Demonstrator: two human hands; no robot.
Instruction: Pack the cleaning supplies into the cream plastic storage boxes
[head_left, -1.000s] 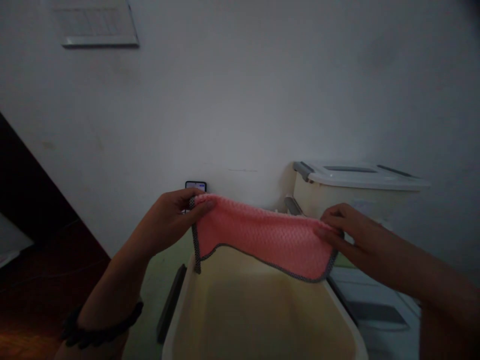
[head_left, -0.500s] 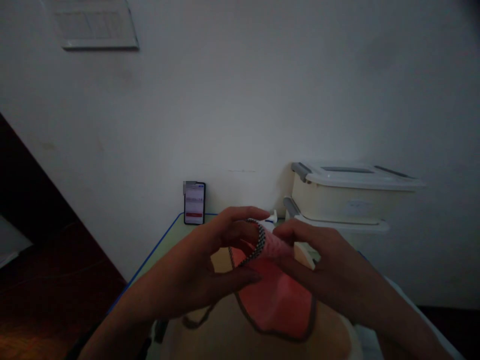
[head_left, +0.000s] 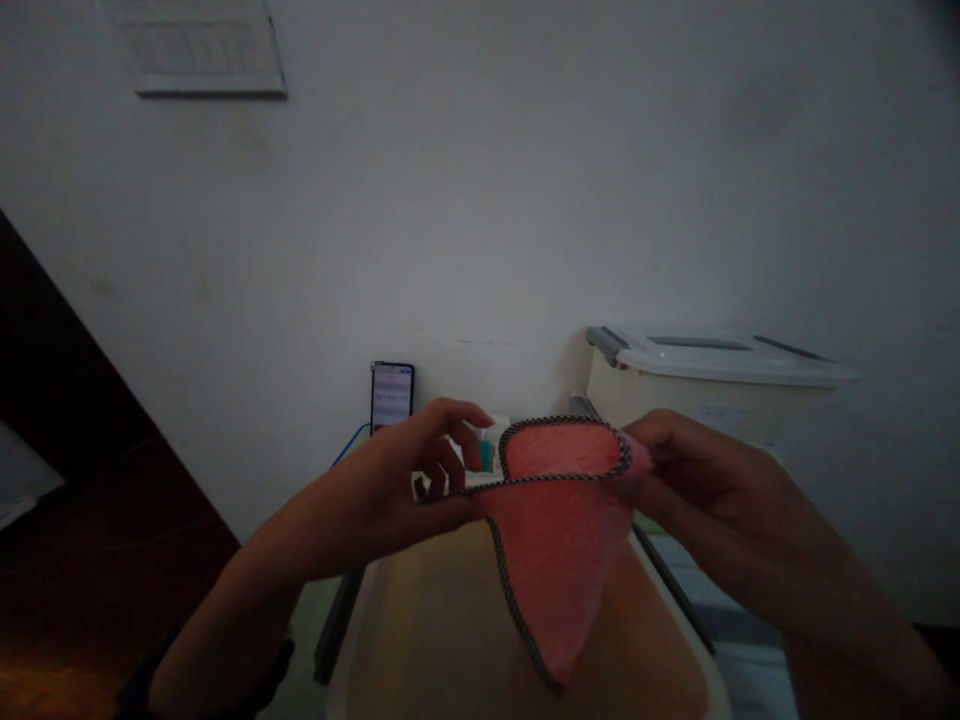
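Observation:
A pink cloth with black-and-white checked edging hangs between my two hands. Its upper part folds over into an edged loop, and its lower end tapers to a hanging point. My right hand pinches the gathered right end between thumb and fingers. At the left corner, my left hand has the edging between its thumb and a curled finger, while the index finger reaches out above. Below the cloth lies a pale, box-like surface with dark side bars.
A phone leans upright against the wall behind my left hand. Lidded storage boxes with grey clasps, the top lid white, are stacked at the right. Behind the cloth stands a small white and teal item. A framed panel hangs upper left.
My hands have moved apart, the left one leftwards and the right one rightwards. The cloth, bunched and curled round my left fingers before, now spreads between them with its point hanging down.

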